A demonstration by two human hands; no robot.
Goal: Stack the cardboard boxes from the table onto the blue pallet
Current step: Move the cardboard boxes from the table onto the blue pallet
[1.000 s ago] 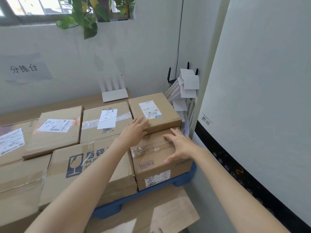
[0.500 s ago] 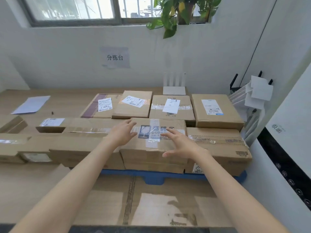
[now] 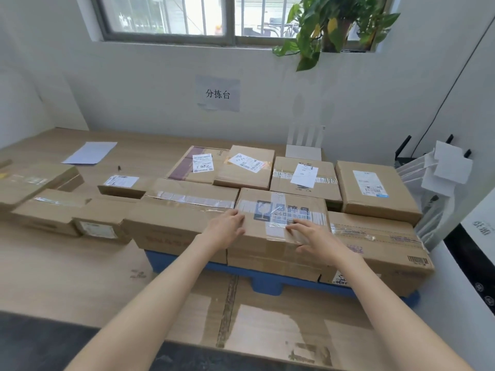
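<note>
Bright even daylight from the window (image 3: 171, 20), soft shadows, tape glare, wide-angle bending at edges, slight softness

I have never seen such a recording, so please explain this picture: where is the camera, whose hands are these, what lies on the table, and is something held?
There is no machine here: a person works with bare hands, and these hands are that person's own. The picture comes from a camera worn on the person's head, looking forward and down. The left hand and the right hand rest with open fingers on a cardboard box that bears a fragile-goods mark; neither grips anything. This box stands among others on a blue pallet. To the left, smaller boxes and a sheet of paper lie on the wooden table. Behind are a wall sign, a window and a plant.
</note>
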